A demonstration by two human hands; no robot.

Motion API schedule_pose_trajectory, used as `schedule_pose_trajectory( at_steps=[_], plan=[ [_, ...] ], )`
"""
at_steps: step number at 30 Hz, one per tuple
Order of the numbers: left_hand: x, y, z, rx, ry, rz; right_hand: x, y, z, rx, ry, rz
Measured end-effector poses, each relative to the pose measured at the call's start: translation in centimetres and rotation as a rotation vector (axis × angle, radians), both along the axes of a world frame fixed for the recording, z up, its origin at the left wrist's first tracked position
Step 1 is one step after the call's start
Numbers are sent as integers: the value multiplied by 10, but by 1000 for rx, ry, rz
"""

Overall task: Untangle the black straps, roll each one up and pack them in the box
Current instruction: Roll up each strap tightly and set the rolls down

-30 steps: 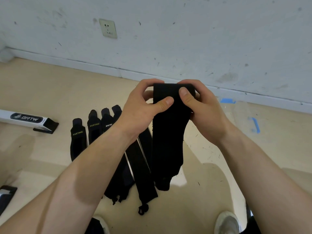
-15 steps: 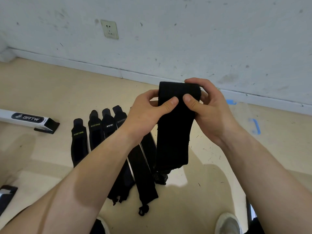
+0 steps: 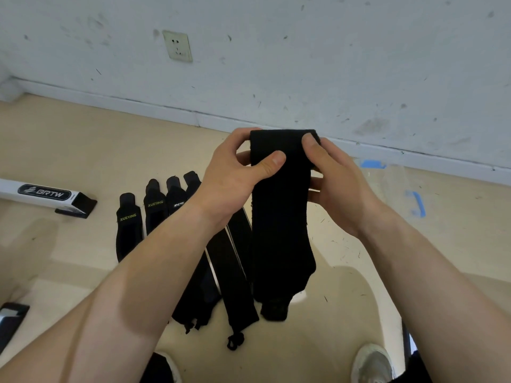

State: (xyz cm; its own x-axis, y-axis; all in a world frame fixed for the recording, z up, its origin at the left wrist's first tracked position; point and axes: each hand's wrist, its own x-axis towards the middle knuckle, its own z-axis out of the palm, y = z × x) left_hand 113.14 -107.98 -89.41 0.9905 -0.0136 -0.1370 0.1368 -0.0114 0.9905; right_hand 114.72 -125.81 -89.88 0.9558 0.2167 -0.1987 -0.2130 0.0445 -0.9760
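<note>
Left hand (image 3: 229, 175) and right hand (image 3: 340, 183) both pinch the top edge of the black strap (image 3: 279, 217), held mid-air, thumbs on the near face. The tail hangs free over the floor (image 3: 456, 244). Other straps (image 3: 229, 266) lie in a row just left. There's a clear bin (image 3: 392, 183) far right, by the wall.

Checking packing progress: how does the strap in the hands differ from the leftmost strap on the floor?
The held strap is gripped at its top by the left hand and right hand and hangs down; the leftmost floor strap lies flat, untouched. The held strap shows no lettering; the floor strap bears a yellow-green XUEYING label. Both are black.
</note>
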Motion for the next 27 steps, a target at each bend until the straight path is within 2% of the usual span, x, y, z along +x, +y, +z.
schedule_pose_trajectory(
  at_steps=[12,16,22,27],
  plan=[
    [3,4,-4,42,68,-40,1,-2,-7,111,-76,11],
    [2,5,-5,65,33,-30,3,-7,-7,126,-52,63],
    [1,6,-7,69,9,-10,2,-9,3,21,62,135],
    [0,4,-11,60,-5,-8,1,-7,1,-6,-6,74]
  ],
)
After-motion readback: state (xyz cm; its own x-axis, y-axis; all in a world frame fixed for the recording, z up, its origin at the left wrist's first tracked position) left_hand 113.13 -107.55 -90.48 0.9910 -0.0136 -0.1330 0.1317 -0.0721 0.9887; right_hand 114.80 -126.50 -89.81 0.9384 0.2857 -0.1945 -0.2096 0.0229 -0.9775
